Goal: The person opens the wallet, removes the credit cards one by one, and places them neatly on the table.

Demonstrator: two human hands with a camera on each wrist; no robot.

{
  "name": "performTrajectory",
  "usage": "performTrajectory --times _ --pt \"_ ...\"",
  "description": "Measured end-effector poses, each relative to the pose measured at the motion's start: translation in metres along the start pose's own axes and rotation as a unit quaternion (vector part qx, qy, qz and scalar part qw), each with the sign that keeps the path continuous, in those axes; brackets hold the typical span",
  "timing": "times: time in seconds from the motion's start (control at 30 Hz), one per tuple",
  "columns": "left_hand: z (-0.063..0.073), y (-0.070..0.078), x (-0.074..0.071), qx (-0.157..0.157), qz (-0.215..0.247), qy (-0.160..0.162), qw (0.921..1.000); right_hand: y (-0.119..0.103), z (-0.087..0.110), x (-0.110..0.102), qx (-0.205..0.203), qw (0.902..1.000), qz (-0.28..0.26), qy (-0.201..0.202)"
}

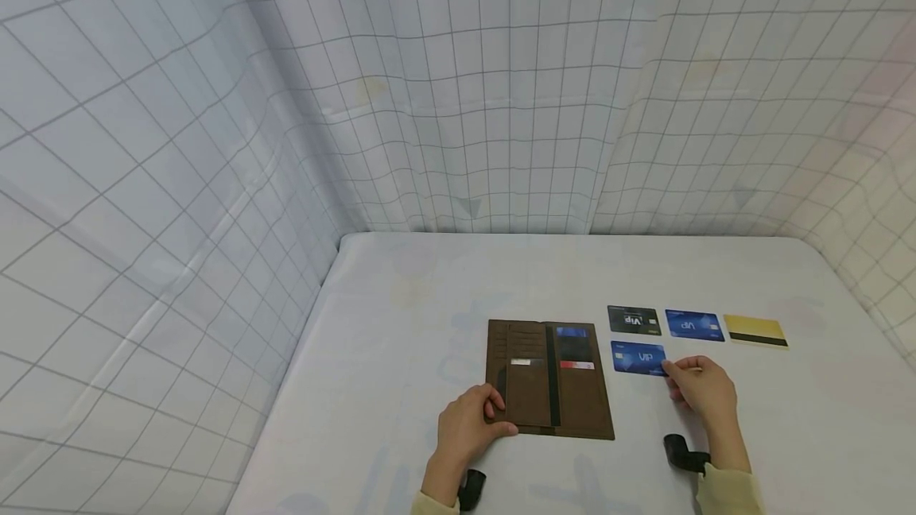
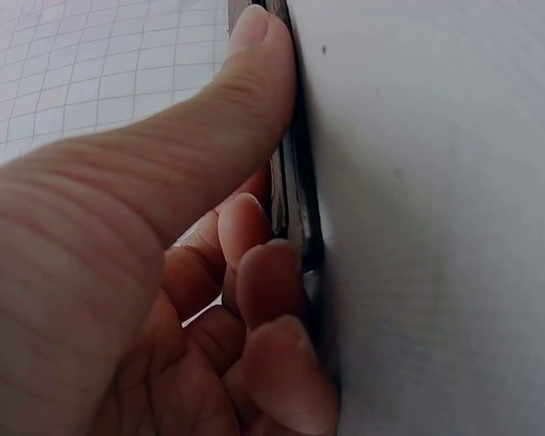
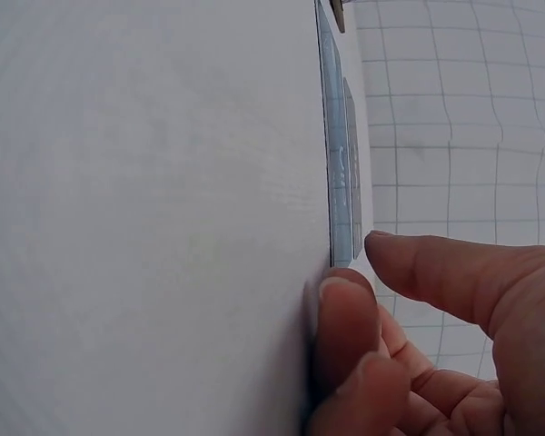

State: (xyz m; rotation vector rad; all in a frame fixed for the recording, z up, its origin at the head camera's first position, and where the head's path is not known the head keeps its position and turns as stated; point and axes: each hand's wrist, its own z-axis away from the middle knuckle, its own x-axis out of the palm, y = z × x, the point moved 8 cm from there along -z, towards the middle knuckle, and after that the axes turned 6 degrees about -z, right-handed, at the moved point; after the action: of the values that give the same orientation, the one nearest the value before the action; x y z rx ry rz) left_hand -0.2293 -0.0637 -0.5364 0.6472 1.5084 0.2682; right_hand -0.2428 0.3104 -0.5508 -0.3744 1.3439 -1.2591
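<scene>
A brown bifold wallet [image 1: 583, 404] lies unfolded on the white table, with several cards showing in its slots. My left hand [image 1: 467, 422] grips its lower left corner, the thumb along the bottom edge and the curled fingers at the left side. In the left wrist view the thumb [image 2: 245, 91] lies against the wallet's edge [image 2: 300, 200]. To the wallet's right, a blue VIP card [image 1: 637, 358] lies flat. My right hand [image 1: 704, 389] touches that card's right end with its fingertips. The right wrist view shows the thumb [image 3: 418, 263] spread from the index finger beside the card [image 3: 339, 182].
Above the blue card lie a black VIP card [image 1: 634, 320], another blue card [image 1: 694, 325] and a gold card with a dark stripe [image 1: 755, 330]. White grid-patterned curtains [image 1: 472, 102] enclose the table [image 1: 372, 340] at the back and sides.
</scene>
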Motion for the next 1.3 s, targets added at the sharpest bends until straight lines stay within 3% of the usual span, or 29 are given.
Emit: performTrajectory --times 0.23,0.4,0.7,0.83,1.07,1.3 --pt "-0.001 0.0 -0.001 0.0 0.001 -0.002 1.0 -0.005 -0.001 0.002 -0.013 0.9995 0.028 0.006" --pt "0.0 0.002 -0.002 0.005 0.0 0.003 1.0 -0.022 0.0 0.006 -0.057 0.9954 0.075 0.015" --pt "0.0 0.002 -0.003 0.003 0.004 0.002 1.0 -0.058 0.003 0.051 -0.142 0.9866 0.065 -0.047" --pt "0.0 0.002 -0.004 0.002 0.0 0.002 1.0 -0.073 0.006 0.079 -0.181 0.9777 0.051 -0.095" --pt "0.0 0.002 -0.004 0.0 -0.001 0.001 1.0 -0.098 0.018 0.12 -0.239 0.9534 0.043 -0.179" --pt "0.001 0.001 -0.003 -0.006 -0.001 -0.003 1.0 -0.114 0.027 0.144 -0.269 0.9345 0.078 -0.219"
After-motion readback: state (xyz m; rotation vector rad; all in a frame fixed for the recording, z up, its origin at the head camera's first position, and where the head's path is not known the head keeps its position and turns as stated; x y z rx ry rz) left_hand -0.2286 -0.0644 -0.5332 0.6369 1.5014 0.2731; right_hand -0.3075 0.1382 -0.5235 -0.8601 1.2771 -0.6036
